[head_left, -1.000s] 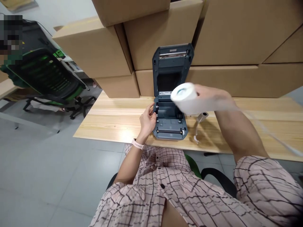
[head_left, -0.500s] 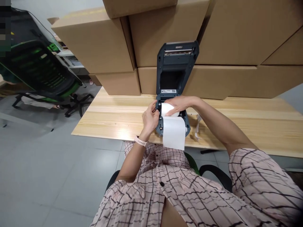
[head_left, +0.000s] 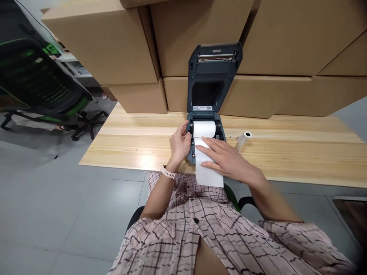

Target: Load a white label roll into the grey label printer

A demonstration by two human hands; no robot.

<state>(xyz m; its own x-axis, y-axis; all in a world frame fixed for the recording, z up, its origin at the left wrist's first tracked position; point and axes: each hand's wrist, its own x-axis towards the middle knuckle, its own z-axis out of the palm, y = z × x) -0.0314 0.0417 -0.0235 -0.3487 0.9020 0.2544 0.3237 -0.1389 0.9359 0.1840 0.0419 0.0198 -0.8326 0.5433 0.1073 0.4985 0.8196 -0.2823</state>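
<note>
A dark grey label printer stands on the table with its lid raised. Inside its bay sits a roll of white label paper between two black holders. From it a white paper strip runs forward over the printer's front and hangs past the table edge. My left hand grips the printer's left rim, its thumb and fingers around the edge. Lying on the strip with fingers spread is my right hand; it covers the printer's front right corner.
To the right of the printer, a small white paper roll lies on the wooden table. Large cardboard boxes are stacked along the back. At far left stands a black and green office chair, with part of a person's leg near it.
My right hand has moved from the label roll toward me, onto the paper strip. The roll in the bay and the small roll on the table are now uncovered. My left hand stays at the rim.
</note>
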